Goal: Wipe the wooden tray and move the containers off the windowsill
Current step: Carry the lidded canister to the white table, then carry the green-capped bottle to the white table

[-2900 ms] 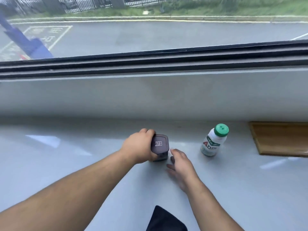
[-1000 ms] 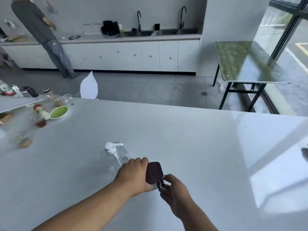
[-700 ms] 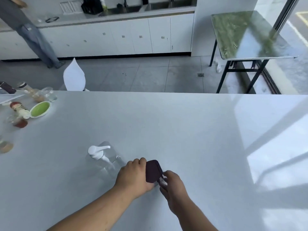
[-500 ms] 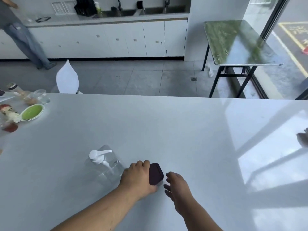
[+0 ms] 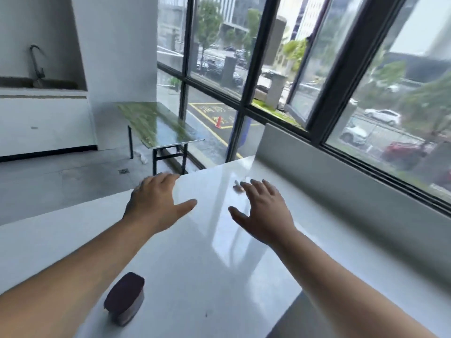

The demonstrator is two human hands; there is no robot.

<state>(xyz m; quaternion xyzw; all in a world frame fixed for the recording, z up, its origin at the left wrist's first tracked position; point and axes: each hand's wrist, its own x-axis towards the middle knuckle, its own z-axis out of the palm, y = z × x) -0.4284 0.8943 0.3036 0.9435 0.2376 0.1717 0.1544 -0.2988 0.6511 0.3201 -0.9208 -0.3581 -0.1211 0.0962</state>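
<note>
A small container with a dark maroon lid (image 5: 125,297) stands on the white table (image 5: 207,276) near its front, below my left forearm. My left hand (image 5: 156,203) and my right hand (image 5: 263,211) hover side by side over the table, both empty with fingers spread, reaching toward the window. A small blurred object (image 5: 238,185) lies on the windowsill (image 5: 329,228) just beyond my right fingertips; what it is I cannot tell. The wooden tray and the green-capped bottle are out of view.
A tall window with black frames (image 5: 341,81) runs along the right above a low grey wall. A glossy folding table (image 5: 158,125) stands on the floor past the white table's far edge. White cabinets with a sink faucet (image 5: 36,64) are at the left.
My left hand has let go of the maroon-lidded container, which now stands on the table. My view has swung right toward the window, and both hands have lifted and opened.
</note>
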